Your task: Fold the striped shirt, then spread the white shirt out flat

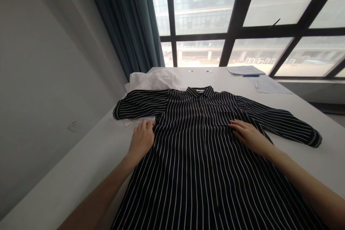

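Note:
A black shirt with thin white stripes lies spread front up, its collar at the far end and both sleeves stretched out to the sides. At its left side edge, just below the sleeve, my left hand is closed, with curled fingers pinching the cloth. My right hand rests on the right chest of the shirt, palm down. Its fingers are stretched out and slightly apart, touching the fabric. The lower hem runs out of view at the bottom.
White cloth lies bunched beyond the left sleeve on the white table. Papers and a blue pen are at the far right. A wall borders the left, with a dark curtain and windows behind.

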`<state>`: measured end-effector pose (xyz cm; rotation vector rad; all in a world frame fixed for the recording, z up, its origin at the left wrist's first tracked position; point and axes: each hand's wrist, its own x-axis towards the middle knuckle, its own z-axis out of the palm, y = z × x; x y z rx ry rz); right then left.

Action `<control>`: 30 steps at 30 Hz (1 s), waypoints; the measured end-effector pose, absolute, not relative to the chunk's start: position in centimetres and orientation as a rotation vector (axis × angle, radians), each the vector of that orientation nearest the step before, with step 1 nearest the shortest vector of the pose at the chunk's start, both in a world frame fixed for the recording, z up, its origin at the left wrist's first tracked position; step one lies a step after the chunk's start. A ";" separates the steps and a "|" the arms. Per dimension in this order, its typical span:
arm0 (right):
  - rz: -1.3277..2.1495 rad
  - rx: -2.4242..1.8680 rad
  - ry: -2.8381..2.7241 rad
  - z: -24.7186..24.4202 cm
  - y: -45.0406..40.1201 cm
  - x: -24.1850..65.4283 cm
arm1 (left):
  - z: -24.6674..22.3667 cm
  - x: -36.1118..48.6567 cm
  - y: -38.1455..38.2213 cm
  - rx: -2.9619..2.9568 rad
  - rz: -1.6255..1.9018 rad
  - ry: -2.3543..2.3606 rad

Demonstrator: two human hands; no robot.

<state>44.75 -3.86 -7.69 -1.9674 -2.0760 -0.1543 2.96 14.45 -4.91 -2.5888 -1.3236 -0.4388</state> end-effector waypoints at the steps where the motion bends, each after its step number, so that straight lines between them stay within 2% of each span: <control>1: -0.125 -1.935 -2.098 -7.2 -3.8 43.2 | -4.8 3.8 14.3 -2.605 -0.466 -1.218; 5: 0.060 -1.825 -2.222 -6.1 -4.0 37.1 | -5.3 7.0 14.4 -2.897 -0.452 -0.754; 7: 0.156 -1.796 -2.271 -6.1 -4.7 34.8 | -6.1 8.0 15.0 -2.980 -0.381 -0.686; 15: 0.534 -1.780 -2.325 -6.4 -8.0 32.4 | -6.8 7.8 17.8 -3.202 -0.016 -0.833; 17: 0.587 -1.774 -2.324 -5.6 -8.2 32.2 | -6.2 7.8 18.2 -3.247 -0.029 -0.851; 24: 0.657 -1.538 -2.385 -3.2 -5.8 29.0 | -6.0 11.1 19.6 -3.209 -0.429 -0.887; 30: 0.852 -1.317 -2.497 -3.4 -5.1 26.9 | -8.4 12.2 19.7 -3.111 -0.224 -0.864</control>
